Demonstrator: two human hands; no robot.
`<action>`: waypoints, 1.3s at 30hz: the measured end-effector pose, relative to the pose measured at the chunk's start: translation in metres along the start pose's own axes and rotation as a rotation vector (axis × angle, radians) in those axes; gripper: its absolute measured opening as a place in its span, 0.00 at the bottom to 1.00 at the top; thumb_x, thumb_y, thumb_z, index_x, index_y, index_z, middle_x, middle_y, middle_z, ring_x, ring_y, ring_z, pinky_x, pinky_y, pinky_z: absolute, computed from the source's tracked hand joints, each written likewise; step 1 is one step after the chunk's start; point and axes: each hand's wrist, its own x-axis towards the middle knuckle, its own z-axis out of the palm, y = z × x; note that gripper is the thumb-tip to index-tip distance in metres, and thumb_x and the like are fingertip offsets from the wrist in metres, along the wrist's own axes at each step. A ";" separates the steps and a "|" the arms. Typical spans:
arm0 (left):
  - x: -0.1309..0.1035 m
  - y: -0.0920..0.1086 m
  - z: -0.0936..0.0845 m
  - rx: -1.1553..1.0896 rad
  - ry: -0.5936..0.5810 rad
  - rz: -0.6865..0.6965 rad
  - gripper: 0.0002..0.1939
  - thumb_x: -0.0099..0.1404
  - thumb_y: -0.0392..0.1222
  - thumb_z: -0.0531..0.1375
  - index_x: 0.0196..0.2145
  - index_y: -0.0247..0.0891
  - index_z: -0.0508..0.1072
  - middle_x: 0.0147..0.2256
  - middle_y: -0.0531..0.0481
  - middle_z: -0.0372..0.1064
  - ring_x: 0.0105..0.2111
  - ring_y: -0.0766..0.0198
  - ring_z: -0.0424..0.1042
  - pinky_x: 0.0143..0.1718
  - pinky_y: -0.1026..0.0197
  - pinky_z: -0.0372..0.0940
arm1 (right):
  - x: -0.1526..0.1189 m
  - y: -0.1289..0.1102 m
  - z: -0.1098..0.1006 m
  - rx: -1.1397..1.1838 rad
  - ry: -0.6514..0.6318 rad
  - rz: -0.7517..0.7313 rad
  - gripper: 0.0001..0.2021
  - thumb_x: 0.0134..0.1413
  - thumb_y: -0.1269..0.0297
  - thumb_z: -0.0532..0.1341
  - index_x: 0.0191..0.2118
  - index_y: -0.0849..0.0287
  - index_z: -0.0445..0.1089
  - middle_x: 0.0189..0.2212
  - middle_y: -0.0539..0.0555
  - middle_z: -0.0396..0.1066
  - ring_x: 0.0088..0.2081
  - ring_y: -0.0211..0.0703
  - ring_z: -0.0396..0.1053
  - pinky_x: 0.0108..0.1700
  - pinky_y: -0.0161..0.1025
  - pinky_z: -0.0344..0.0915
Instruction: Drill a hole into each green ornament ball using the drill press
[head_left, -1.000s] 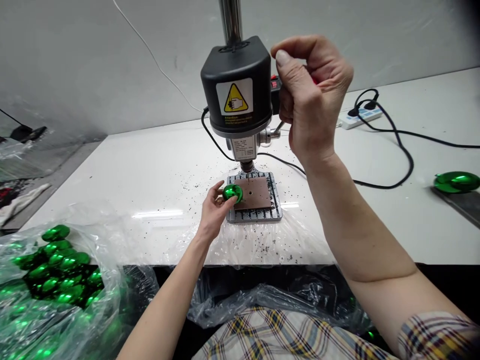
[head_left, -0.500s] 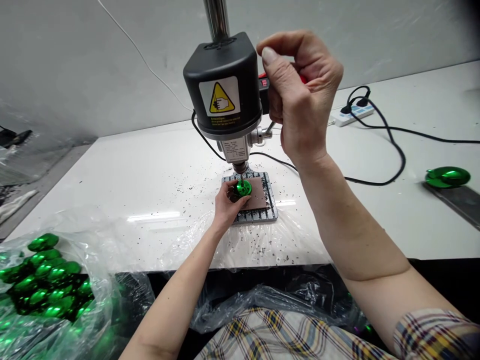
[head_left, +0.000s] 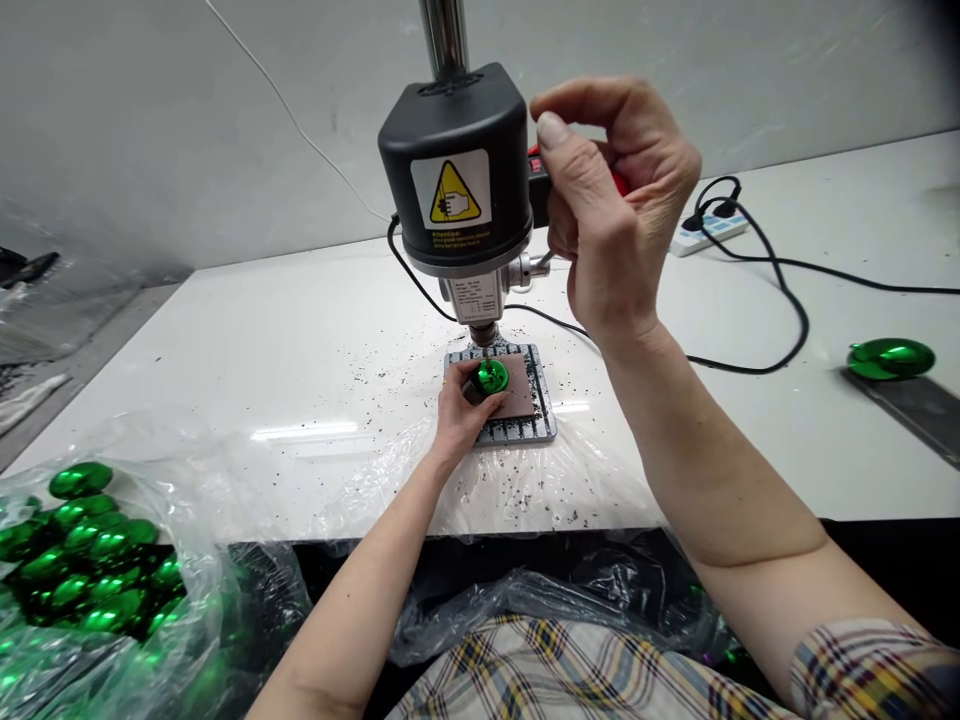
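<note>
My left hand [head_left: 463, 412] grips a shiny green round piece [head_left: 493, 376] on a brown board [head_left: 519, 388], which lies on the slotted metal base [head_left: 545, 425] of a drill press [head_left: 456, 180]. The bit meets or nearly meets the top of the piece; the exact contact is too small to tell. To the right of the black motor housing, my right hand [head_left: 619, 200] is raised with its fingers curled round the red-ended handle of the press, most of which the hand hides.
Many green shiny pieces [head_left: 109, 545] fill a clear plastic bag [head_left: 199, 580] at the lower left. A green piece [head_left: 892, 358] rests on a dark flat bar [head_left: 911, 410] at right. A power strip [head_left: 709, 232] with black cables stands behind. Dark shavings dot the white table [head_left: 300, 330].
The view has shifted slightly, and the drill press housing and my right hand appear a little further right. Both hands keep their holds.
</note>
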 end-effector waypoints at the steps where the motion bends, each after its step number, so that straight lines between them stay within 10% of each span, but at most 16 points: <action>1: 0.000 -0.001 0.001 0.009 0.003 0.010 0.27 0.54 0.41 0.72 0.48 0.41 0.66 0.47 0.45 0.73 0.50 0.55 0.74 0.53 0.49 0.69 | 0.000 0.001 0.000 -0.009 0.001 -0.007 0.02 0.63 0.62 0.63 0.38 0.50 0.73 0.36 0.48 0.73 0.20 0.32 0.58 0.21 0.36 0.58; 16: 0.001 -0.007 0.002 0.011 0.007 0.082 0.27 0.55 0.41 0.72 0.49 0.40 0.67 0.47 0.45 0.72 0.49 0.56 0.74 0.53 0.50 0.69 | -0.032 0.000 -0.003 -0.158 0.075 -0.116 0.14 0.66 0.48 0.60 0.43 0.54 0.70 0.37 0.49 0.70 0.19 0.24 0.53 0.18 0.30 0.50; 25: 0.000 -0.007 0.002 0.013 0.008 0.102 0.26 0.56 0.41 0.71 0.49 0.40 0.68 0.47 0.45 0.72 0.49 0.56 0.74 0.53 0.50 0.69 | -0.054 -0.008 -0.010 -0.095 0.067 -0.251 0.08 0.65 0.68 0.61 0.46 0.48 0.74 0.26 0.43 0.69 0.16 0.25 0.52 0.18 0.32 0.46; 39: -0.001 -0.002 0.001 0.023 0.002 0.092 0.26 0.56 0.43 0.71 0.49 0.40 0.66 0.48 0.44 0.72 0.50 0.54 0.73 0.54 0.49 0.68 | -0.066 0.012 -0.020 -0.169 0.073 -0.548 0.09 0.62 0.71 0.63 0.46 0.55 0.75 0.34 0.48 0.78 0.27 0.34 0.76 0.28 0.28 0.75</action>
